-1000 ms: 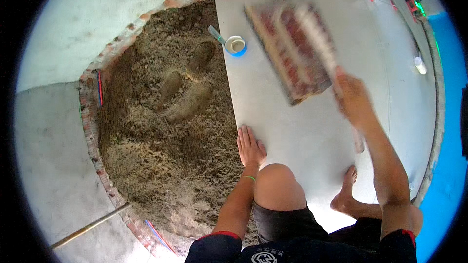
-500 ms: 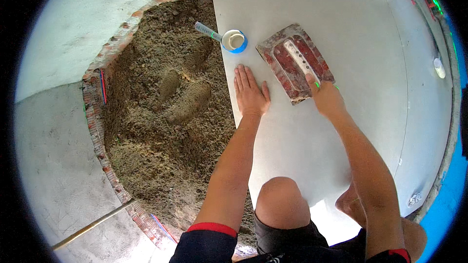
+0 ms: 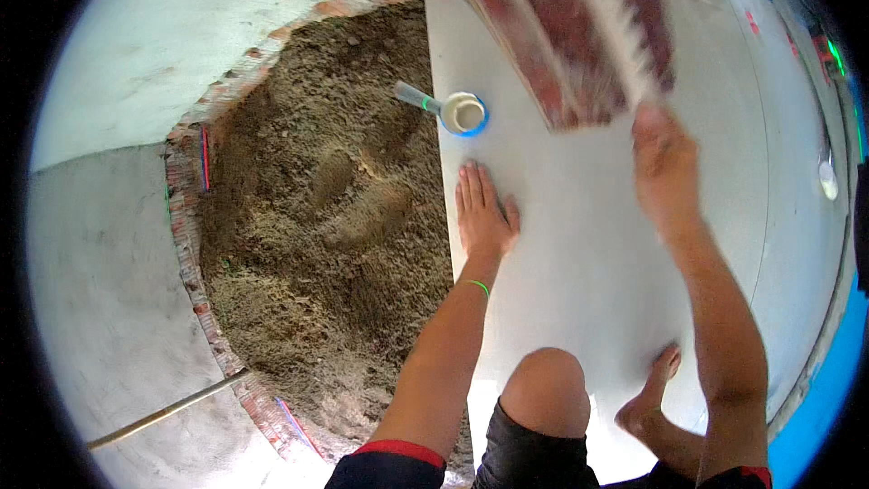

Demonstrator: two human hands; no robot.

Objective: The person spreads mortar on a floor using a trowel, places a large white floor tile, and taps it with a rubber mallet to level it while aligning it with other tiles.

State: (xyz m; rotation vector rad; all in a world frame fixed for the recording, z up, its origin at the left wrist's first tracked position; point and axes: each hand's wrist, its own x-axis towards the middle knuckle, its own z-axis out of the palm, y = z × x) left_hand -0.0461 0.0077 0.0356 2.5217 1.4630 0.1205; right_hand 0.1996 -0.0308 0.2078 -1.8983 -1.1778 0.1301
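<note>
Pale slab (image 3: pixel 579 244) — biggest piece of the work, spanning roughly 12 to 5 o'clock. The change is over it: half a second ago the reddish board-like tool (image 3: pixel 561 32) lay against the slab, sharp and whole in view. Now it sits at 1 o'clock, blurred, looming larger and running off the upper edge. Judged from that, it is swung up clear of the surface — contact broken for the moment.

Right hand (image 3: pixel 665 167), between 2 and 3 o'clock, is clenched round the near end of the tool's pale, toothed handle. Left hand (image 3: pixel 484 217), just off centre toward 1 o'clock, lies palm down by the slab's soil-side edge, fingers a little spread, grasping nothing; little changed in its place beside the cup.

Around: the rough soil bed (image 3: pixel 344 217) fills the 9 o'clock side, dented by hollows, with brick edging (image 3: pixel 183 217) curving along its outer side. Bent knee (image 3: pixel 545 389) at 5 o'clock, bare foot (image 3: pixel 647 407) past 4; both crowd the near end. A blue-edged cup (image 3: pixel 463 115) stands on the slab near 12 — just beyond the left fingertips, an obstacle on that margin, its grey strip (image 3: pixel 416 96) poking toward 10 over the soil.
</note>
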